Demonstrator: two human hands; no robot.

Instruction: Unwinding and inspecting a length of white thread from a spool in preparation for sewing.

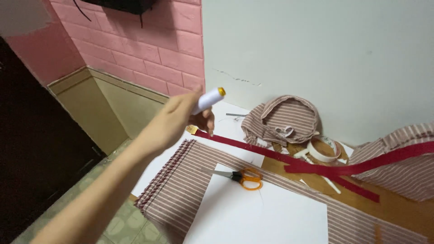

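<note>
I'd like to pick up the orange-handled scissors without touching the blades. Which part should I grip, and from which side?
Probably grip the scissors by the orange loop handles at their right end, coming from above or from the right. They lie flat and closed on the white paper sheet, with the metal blades pointing left toward the striped fabric. The handle side looks unobstructed.
</note>
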